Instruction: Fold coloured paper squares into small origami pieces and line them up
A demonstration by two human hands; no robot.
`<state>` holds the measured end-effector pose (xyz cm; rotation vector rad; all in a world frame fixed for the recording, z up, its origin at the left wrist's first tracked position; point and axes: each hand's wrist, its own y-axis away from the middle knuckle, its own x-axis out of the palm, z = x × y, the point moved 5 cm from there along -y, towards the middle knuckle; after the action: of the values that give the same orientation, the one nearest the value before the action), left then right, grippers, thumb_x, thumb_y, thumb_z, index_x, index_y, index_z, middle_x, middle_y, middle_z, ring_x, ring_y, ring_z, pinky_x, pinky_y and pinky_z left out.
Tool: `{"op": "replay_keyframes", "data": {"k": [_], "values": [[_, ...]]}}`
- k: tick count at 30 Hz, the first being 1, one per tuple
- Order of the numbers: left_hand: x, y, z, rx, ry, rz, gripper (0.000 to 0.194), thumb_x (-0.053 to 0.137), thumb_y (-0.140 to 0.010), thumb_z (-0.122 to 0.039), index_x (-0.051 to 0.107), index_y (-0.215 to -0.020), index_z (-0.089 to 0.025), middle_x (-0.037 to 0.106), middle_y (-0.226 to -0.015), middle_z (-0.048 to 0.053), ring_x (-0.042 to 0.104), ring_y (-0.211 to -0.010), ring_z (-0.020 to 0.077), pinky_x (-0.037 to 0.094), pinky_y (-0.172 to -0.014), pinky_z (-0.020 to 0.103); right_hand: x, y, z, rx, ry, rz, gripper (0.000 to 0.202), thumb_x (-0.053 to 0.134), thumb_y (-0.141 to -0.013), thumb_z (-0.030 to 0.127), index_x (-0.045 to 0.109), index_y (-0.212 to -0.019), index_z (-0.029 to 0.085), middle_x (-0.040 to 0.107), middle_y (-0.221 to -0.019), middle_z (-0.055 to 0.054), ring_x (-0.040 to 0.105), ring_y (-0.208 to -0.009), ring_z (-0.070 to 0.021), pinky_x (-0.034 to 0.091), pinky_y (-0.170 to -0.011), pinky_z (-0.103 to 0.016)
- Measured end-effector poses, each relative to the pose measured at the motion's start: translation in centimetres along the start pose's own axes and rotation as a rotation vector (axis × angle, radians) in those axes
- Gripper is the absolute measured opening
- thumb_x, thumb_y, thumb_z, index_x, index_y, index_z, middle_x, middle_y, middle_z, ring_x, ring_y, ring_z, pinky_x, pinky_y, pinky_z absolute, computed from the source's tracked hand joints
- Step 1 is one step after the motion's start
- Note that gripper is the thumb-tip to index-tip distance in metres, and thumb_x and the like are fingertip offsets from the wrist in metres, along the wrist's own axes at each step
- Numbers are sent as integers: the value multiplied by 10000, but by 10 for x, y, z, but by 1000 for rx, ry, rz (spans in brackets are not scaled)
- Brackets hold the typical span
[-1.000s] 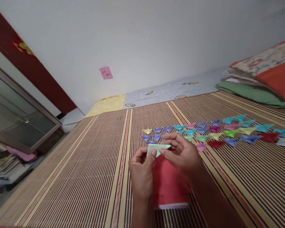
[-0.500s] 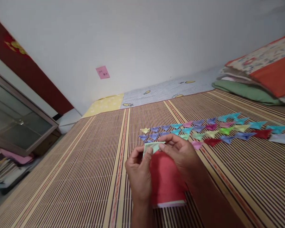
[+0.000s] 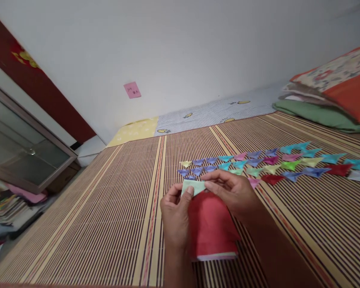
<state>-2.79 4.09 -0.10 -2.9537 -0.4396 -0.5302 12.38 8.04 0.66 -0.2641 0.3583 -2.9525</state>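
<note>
A small pale green folded paper is held up between both hands. My left hand pinches its left side, thumb lying on the near face. On the right corner, my right hand closes thumb and fingertips, its other fingers curled behind. Beneath the hands lies a stack of square paper sheets, red on top, with white and pinkish edges showing at the front. Beyond them, rows of small folded paper pieces in blue, turquoise, pink, red, yellow and green spread rightward; my right hand hides part of the nearest row.
A striped mat covers the bed. Folded bedding with a green layer is piled at the right. A pink note sticks to the wall. On the left stand a glass-fronted cabinet and a heap of books.
The right hand's thumb and fingers have shifted slightly right to the paper's corner, and its near face now looks flatter. The whole view has moved a little.
</note>
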Motion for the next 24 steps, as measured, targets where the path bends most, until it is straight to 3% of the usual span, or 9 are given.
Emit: {"op": "replay_keyframes", "data": {"k": [5, 9, 14, 19, 24], "values": [[4, 3, -8, 34, -188, 155, 131, 771, -836, -269, 725, -794, -154, 705, -745, 12, 609, -711, 138, 478, -693, 237, 5, 2, 6, -3, 261, 214, 153, 735, -844, 324, 716, -766, 193, 634, -696, 16, 536, -666, -150, 398, -603, -272], [7, 3, -9, 60, -189, 138, 125, 758, -843, -263, 708, -793, -159, 687, -747, 3, 612, -718, 137, 488, -699, 241, 8, 4, 6, 8, 323, 241, 252, 699, -863, 337, 616, -678, 188, 496, -622, 44, 441, -615, -132, 315, -550, -257], [7, 2, -6, 33, -79, 23, 228, 865, -720, -251, 708, -862, -164, 709, -777, 4, 635, -697, 131, 510, -671, 235, 6, 3, -1, 51, 153, 206, 234, 697, -879, 394, 665, -774, 187, 639, -735, -4, 560, -697, -170, 432, -638, -280], [11, 2, -5, 7, -50, 61, 241, 841, -766, -328, 682, -760, -147, 673, -649, 4, 599, -597, 112, 493, -614, 220, 0, 2, -4, 64, 13, 123, 231, 740, -845, 413, 682, -791, 195, 659, -748, -10, 600, -716, -181, 480, -678, -293], [10, 3, -7, 42, -44, 47, 247, 854, -756, -337, 695, -780, -151, 687, -652, 4, 609, -593, 114, 495, -599, 212, 4, 2, -3, 62, 6, 170, 223, 735, -857, 416, 703, -813, 199, 689, -768, -20, 627, -747, -189, 502, -723, -308]]}}
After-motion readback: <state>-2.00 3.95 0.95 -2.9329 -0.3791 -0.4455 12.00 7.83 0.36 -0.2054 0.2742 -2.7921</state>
